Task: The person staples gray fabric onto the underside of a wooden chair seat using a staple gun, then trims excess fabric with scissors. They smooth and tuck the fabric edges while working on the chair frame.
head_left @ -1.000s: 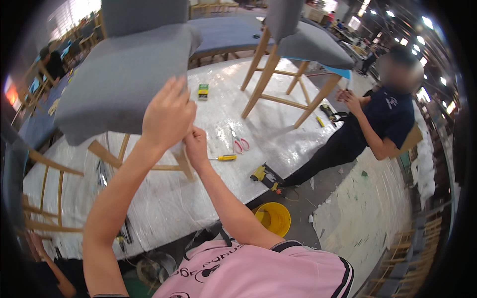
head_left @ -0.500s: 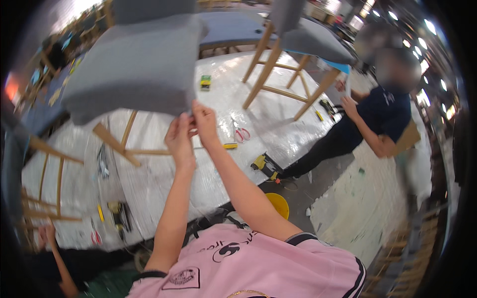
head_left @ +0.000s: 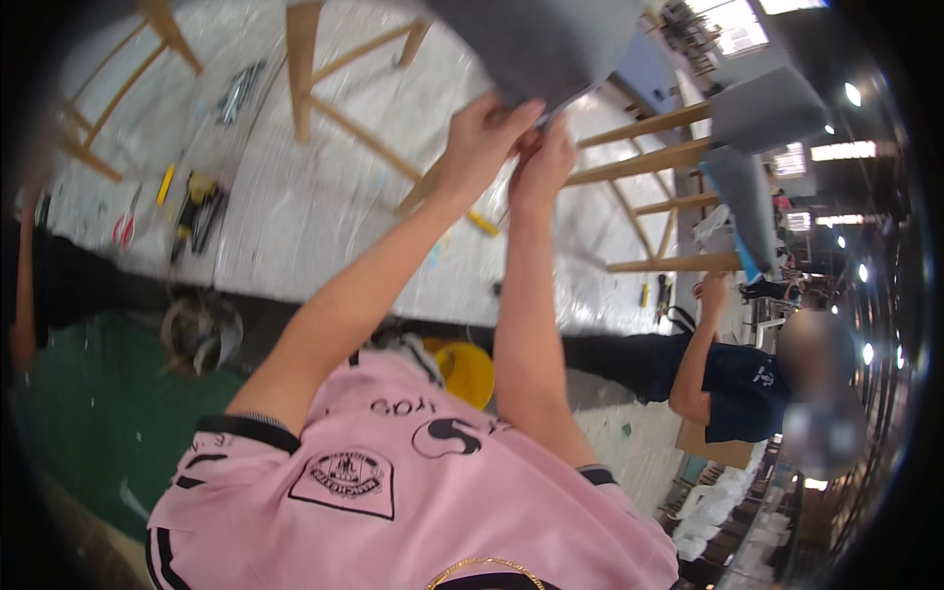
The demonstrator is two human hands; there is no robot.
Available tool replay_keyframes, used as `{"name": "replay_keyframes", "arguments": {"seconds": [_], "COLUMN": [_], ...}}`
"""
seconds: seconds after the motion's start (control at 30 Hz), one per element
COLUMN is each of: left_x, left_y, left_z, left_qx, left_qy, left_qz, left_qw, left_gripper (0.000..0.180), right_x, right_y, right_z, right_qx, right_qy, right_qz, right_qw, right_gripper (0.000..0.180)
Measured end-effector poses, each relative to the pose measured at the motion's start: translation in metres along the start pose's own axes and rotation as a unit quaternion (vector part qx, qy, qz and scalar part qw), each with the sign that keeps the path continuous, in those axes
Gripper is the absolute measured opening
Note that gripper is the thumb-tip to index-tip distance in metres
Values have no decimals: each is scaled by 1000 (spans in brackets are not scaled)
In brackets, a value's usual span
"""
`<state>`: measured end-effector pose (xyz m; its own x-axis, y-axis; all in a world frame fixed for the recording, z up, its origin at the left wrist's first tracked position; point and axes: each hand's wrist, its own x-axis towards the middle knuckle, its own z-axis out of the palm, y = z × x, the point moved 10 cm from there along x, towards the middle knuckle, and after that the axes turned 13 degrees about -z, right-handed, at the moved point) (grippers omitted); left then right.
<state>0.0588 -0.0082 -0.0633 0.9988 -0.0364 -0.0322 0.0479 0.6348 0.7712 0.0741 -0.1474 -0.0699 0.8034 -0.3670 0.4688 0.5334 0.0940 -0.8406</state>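
A chair with a grey fabric seat point(head_left: 551, 49) and pale wooden legs point(head_left: 303, 79) stands in front of me, its upper part cut off by the picture's top edge. My left hand point(head_left: 484, 147) and my right hand point(head_left: 543, 169) meet at the near corner of the seat. Both sets of fingers are closed, pinching the lower edge of the grey fabric there. The fingertips partly hide each other, so the exact fold of the cloth cannot be made out. Just below my hands, a yellow-handled tool point(head_left: 483, 223) lies on the plastic-covered table point(head_left: 295, 226).
To the left lie a yellow-and-black staple gun point(head_left: 200, 211), red-handled scissors point(head_left: 124, 229) and a yellow cutter point(head_left: 165, 185). A yellow bucket point(head_left: 464, 374) is below the table edge. On the right, a co-worker point(head_left: 733, 388) handles another grey chair point(head_left: 688, 147). A second person's arm shows far left.
My view has turned, so the chair seat now appears farther up and right. Both hands stay closed at the seat corner, with the fingers slightly shifted. The co-worker appears lower.
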Motion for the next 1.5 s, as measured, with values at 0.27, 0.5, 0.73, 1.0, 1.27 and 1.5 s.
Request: {"name": "replay_keyframes", "arguments": {"seconds": [0.27,0.5,0.73,1.0,1.27,1.5], "left_x": [3,2,-15,-2,-7,-1], "left_y": [-30,16,34,6,-2,3], "left_z": [9,9,7,-4,-8,-15], "left_qx": [-218,73,132,134,117,193], "left_qy": [-120,-86,-86,40,14,38], "left_qz": [-129,2,0,77,110,97], "left_qw": [960,994,988,987,987,976], "left_gripper": [42,40,41,38,39,31], "right_x": [-1,11,-5,1,-18,-12], "right_y": [2,13,-13,-7,10,6], "right_z": [3,-10,10,-6,4,-1], "right_qx": [76,175,140,97,156,54], "right_qy": [-25,-87,-20,-47,-7,-14], "right_qz": [46,44,37,30,18,-34], "right_qw": [996,980,989,994,988,998], "right_gripper": [42,41,37,49,46,47]}}
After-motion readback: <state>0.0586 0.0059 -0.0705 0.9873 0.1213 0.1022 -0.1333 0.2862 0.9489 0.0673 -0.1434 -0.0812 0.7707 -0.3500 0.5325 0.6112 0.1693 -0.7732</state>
